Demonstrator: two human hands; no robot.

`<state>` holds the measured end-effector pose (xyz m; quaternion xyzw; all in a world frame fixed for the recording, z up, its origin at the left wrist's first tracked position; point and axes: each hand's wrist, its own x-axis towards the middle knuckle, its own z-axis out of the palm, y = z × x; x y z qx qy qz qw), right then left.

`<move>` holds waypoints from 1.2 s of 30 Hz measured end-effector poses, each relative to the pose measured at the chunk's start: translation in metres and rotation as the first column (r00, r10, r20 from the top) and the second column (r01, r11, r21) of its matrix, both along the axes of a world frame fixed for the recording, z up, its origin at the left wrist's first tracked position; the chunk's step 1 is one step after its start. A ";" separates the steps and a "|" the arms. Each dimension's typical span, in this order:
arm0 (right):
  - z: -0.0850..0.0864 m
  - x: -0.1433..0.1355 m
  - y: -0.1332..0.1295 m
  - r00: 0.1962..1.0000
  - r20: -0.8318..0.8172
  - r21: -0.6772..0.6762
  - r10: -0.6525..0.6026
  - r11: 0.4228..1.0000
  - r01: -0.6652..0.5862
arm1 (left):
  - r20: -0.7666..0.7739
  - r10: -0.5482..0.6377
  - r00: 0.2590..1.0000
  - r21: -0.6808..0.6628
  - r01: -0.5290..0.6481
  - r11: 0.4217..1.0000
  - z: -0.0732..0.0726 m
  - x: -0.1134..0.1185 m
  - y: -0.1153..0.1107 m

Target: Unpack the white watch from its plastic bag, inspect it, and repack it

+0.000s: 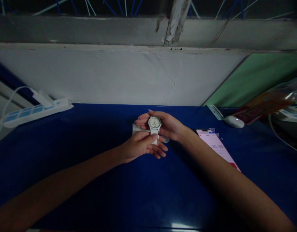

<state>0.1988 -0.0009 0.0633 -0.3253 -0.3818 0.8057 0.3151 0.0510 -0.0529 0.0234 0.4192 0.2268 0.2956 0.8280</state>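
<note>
A white wristwatch (154, 122) with a round dial sits between my two hands, its face turned up toward me. My left hand (138, 145) pinches the white strap below the dial, thumb on top and the other fingers underneath. Around the far and right side of the watch, my right hand (171, 125) curls with its fingers behind the case and steadies it. Beneath the hands, a clear plastic piece (136, 129) pokes out at the left; how it lies under them is hidden.
The blue table (102, 193) meets a pale wall. A white power strip (37, 111) with a plugged-in cable lies at back left. To the right are a phone (217, 146) with a lit timer screen, a white mouse (234, 121) and a plastic package (264, 103).
</note>
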 end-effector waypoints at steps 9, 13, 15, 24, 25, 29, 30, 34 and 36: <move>0.011 0.004 -0.004 0.987 -0.158 0.028 0.017 1.000 -0.013 | -0.071 0.143 0.987 -0.021 -0.145 0.989 -0.005 0.004 -0.004; 0.013 0.007 -0.003 0.981 -0.183 0.067 0.063 0.996 -0.052 | -0.012 0.166 0.986 -0.057 -0.166 0.984 -0.005 0.004 -0.003; 0.013 0.009 -0.003 0.981 -0.182 0.075 0.070 0.996 -0.057 | 0.001 0.146 0.989 -0.075 -0.146 0.986 -0.005 0.004 -0.003; 0.018 0.008 -0.007 0.980 -0.174 0.141 0.095 0.988 -0.071 | -0.037 0.077 0.996 -0.102 -0.080 0.992 0.001 0.000 -0.003; 0.017 0.007 -0.007 0.983 -0.159 0.158 0.095 0.985 -0.069 | -0.044 0.076 0.996 -0.097 -0.080 0.992 0.001 0.000 -0.003; 0.013 0.003 -0.006 1.000 -0.014 0.319 0.017 0.948 -0.011 | -0.105 0.124 0.987 -0.028 -0.128 0.991 0.005 -0.001 0.001; 0.012 0.004 -0.005 0.996 0.073 0.416 -0.049 0.909 0.014 | -0.139 0.161 0.977 0.022 -0.159 0.987 0.007 -0.003 0.004; 0.013 0.012 -0.007 0.798 0.441 0.836 -0.411 0.512 -0.199 | -0.323 0.361 0.875 0.472 -0.182 0.863 0.017 -0.014 0.016; 0.018 0.018 -0.007 0.725 0.491 0.870 -0.484 0.321 -0.374 | -0.398 0.534 0.746 0.755 -0.065 0.653 0.021 -0.022 0.022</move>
